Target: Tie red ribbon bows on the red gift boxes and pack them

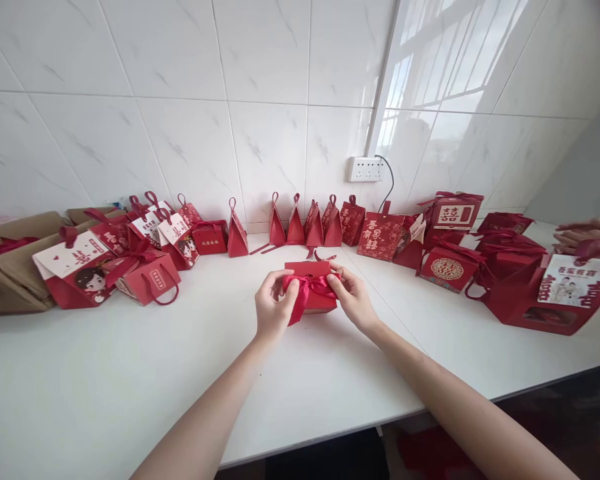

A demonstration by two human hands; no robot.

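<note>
At the centre of the frame a small red cardboard gift box (311, 285) stands on the white tabletop (130, 373), with a shiny red satin ribbon (307, 293) tied across its front. The left hand (274, 308) grips the box's left end, its thumb and forefinger pinching one loop of the ribbon bow. The right hand (353, 297) meets it from the other side, fingertips (333, 281) pressed together on the ribbon's other loop, the remaining fingers curled against the box's right edge. Both forearms reach up from the lower edge of the picture.

Behind the box, along the white marble-veined tiled wall (190, 120), runs a row of red triangular paper favour bags (305, 223) with loop handles. At the left of the frame sit red gift boxes with cartoon couple cards (80, 270), and beside them, at the far left, lie flat brown cardboard pieces (15, 267). To the right of centre stand red boxes printed with gold characters (380, 235), then larger red carrier bags (545, 293) at the right side. A white wall socket strip (365, 169) with a dark cable is fixed on the tiles above the row. At the right edge, another person's hands (587, 237) show over the bags; how their fingers are set I cannot tell.
</note>
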